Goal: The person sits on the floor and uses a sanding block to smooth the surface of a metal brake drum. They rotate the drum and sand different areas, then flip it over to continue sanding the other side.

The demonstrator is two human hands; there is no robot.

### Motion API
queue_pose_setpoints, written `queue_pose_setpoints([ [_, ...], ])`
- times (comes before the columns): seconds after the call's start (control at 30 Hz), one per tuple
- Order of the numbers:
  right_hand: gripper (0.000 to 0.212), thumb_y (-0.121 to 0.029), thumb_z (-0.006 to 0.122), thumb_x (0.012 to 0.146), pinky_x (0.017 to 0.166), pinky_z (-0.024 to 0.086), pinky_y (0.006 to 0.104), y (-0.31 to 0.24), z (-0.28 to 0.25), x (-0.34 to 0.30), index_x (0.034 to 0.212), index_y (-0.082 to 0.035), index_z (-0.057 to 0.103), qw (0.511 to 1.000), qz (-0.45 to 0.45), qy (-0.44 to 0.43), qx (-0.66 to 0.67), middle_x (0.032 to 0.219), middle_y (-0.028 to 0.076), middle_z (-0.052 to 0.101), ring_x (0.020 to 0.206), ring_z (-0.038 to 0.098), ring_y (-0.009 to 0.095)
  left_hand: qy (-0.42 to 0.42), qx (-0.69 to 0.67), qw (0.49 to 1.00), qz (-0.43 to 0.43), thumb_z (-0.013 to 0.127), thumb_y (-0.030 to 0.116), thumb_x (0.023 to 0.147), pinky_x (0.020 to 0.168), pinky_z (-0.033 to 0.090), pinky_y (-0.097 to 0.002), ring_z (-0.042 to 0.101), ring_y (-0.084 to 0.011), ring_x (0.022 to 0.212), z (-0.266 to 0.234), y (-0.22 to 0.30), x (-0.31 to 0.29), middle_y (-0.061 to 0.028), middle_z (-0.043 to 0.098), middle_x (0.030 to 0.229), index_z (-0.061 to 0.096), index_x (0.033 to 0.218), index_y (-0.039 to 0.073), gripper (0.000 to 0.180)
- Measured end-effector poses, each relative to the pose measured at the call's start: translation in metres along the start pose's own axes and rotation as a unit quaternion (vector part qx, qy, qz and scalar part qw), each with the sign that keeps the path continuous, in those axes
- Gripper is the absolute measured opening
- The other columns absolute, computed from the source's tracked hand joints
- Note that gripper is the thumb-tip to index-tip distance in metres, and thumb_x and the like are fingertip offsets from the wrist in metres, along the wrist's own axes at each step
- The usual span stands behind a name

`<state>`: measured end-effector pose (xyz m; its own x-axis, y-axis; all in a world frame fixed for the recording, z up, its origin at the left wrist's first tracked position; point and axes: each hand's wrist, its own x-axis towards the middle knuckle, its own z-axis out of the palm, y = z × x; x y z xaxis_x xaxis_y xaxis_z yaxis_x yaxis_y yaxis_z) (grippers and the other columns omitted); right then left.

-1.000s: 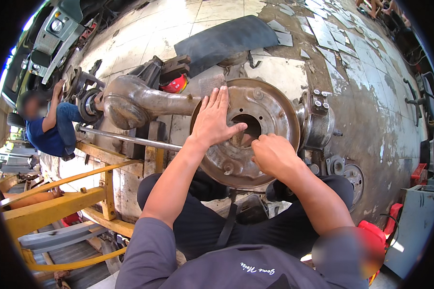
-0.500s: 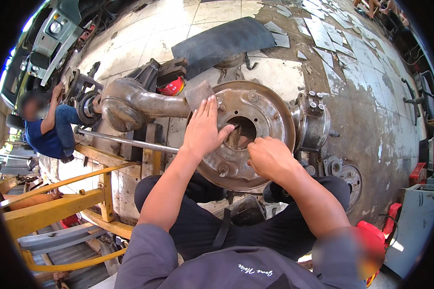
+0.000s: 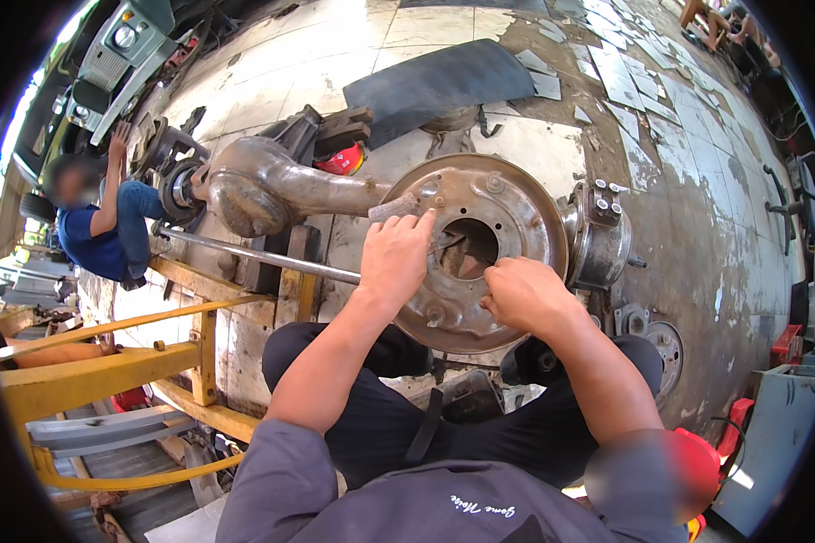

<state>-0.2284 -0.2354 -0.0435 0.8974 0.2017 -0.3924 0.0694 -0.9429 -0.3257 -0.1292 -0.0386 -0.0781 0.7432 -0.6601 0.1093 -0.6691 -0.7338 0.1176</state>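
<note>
A rusty round brake backing plate [image 3: 507, 204] with a central hole sits on the end of a heavy axle housing [image 3: 272, 185]. My left hand [image 3: 397, 256] lies flat on the plate's left face, fingers together and pointing toward the hole. At the lower edge of the hole is my right hand [image 3: 523, 291], curled into a fist; whether it holds anything is hidden. A brake part [image 3: 602, 231] with bolts juts from the plate's right side.
A long steel shaft [image 3: 254, 256] lies along the axle. A yellow metal stand [image 3: 127, 362] is at my left. Another person [image 3: 100, 217] in blue crouches at the axle's far end. A dark mat [image 3: 444, 81] lies on the stained floor. A round hub part [image 3: 663, 348] lies at right.
My left hand's spread fingers have drawn together and slid down the plate's left side. My right hand has stayed at the hole's lower edge.
</note>
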Motion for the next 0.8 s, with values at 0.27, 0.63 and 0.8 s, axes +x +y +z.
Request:
queue_pose_setpoints([
  [0.27,0.03,-0.03,0.07,0.09,0.086,0.053,0.0478,-0.002,-0.015,-0.005,0.096,-0.002,0.071,0.999,0.021,-0.024,0.02,0.099,0.018,0.07,0.101,0.066,0.037,0.1,-0.06,0.992,-0.038,0.074,0.026,0.086,0.091,0.049,-0.0429,0.063,-0.03,0.107,-0.015,-0.01,0.002,-0.011,0.069,0.111,0.062,0.13,0.007,0.049],
  [0.63,0.027,-0.023,0.068,0.09,0.086,0.052,0.0471,0.009,-0.007,0.0,0.107,-0.003,0.066,0.993,-0.066,0.089,0.043,0.103,0.018,0.07,0.1,0.066,0.038,-0.101,-0.108,0.973,-0.18,0.072,0.024,0.088,0.091,0.053,-0.0471,0.068,-0.0362,0.107,-0.034,-0.042,0.023,-0.018,0.073,0.11,0.053,0.141,0.005,0.059],
  [0.8,0.056,-0.012,0.068,0.087,0.096,0.048,0.0464,-0.01,-0.004,0.004,0.141,-0.012,0.052,0.977,-0.093,0.183,0.065,0.134,0.02,0.056,0.118,0.059,0.038,-0.099,-0.256,0.951,-0.141,0.073,0.015,0.087,0.085,0.053,-0.0405,0.07,-0.0308,0.096,-0.042,-0.058,0.021,-0.0182,0.073,0.102,0.051,0.142,0.0,0.061],
])
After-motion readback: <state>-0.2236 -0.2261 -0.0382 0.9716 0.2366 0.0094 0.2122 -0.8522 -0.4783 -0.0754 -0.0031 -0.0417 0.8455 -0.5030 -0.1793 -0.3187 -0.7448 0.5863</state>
